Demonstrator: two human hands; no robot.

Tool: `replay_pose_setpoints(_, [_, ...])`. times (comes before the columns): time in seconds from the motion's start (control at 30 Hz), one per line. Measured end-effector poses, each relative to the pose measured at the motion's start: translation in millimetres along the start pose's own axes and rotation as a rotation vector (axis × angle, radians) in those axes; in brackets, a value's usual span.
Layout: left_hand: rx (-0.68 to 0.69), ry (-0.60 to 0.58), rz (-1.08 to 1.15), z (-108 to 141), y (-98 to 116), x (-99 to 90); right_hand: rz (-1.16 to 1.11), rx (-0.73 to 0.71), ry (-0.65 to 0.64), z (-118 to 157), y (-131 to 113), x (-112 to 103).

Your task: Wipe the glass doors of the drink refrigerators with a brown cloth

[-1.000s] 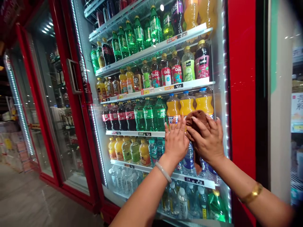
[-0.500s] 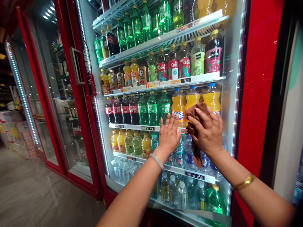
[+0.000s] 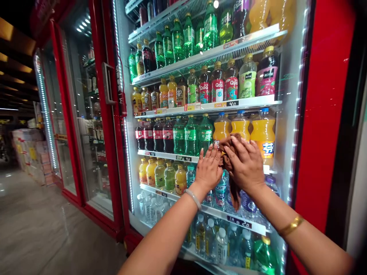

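My left hand lies flat with fingers stretched out against the glass door of a drinks fridge, holding nothing. My right hand presses a brown cloth to the same glass, right beside the left. Part of the cloth is bunched under the fingers and palm, and a loose end hangs below. Behind the glass near my hands stand orange soda bottles, green soda bottles and blue-labelled bottles, partly hidden by the hands and cloth.
A red door frame borders the glass on the right. To the left is another red-framed fridge with a metal handle. Stacked boxes stand farther off on the grey floor. Shelves of bottles fill the fridge.
My right hand and the cloth have slid left across the glass, closer to my left hand. The left hand stays flat on the glass. The view has shifted slightly.
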State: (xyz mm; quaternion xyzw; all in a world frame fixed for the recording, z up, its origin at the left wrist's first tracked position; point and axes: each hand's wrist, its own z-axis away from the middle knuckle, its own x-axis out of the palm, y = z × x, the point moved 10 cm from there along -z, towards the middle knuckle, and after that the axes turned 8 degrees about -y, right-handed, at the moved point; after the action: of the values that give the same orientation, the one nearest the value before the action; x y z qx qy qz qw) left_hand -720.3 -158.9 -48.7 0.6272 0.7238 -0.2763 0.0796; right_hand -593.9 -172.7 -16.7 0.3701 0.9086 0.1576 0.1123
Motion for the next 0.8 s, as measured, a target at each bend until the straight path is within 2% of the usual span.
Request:
replay_pose_setpoints(0.07, [-0.004,-0.005,-0.001,2,-3,1.5,-0.008,-0.027,0.0,-2,-12,4])
replay_pose_setpoints(0.13, [-0.016,-0.006,-0.013,5,-4,1.8,-0.027,-0.074,-0.033,10,-21,3])
replay_pose_setpoints(0.27, [-0.038,-0.008,-0.045,5,0,-0.3,-0.048,-0.122,-0.083,38,-8,-10])
replay_pose_setpoints(0.4, [-0.075,-0.013,-0.059,-4,4,-1.7,-0.013,-0.053,0.023,14,10,-15])
replay_pose_setpoints(0.5, [-0.108,-0.004,-0.053,-4,-3,-3.1,-0.019,-0.013,0.05,-6,-5,-2])
replay_pose_setpoints(0.6, [-0.147,0.011,-0.048,3,-23,-5.9,-0.045,-0.063,-0.013,2,-31,11])
replay_pose_setpoints(0.67, [-0.107,0.008,-0.059,4,-31,-6.5,-0.059,-0.114,-0.064,17,-39,13])
replay_pose_setpoints(0.73, [-0.044,0.014,-0.075,1,-33,-7.4,-0.063,-0.132,-0.092,25,-35,10])
replay_pose_setpoints(0.8, [-0.008,0.032,-0.087,-7,-34,-9.6,-0.048,-0.1,-0.071,17,-22,5])
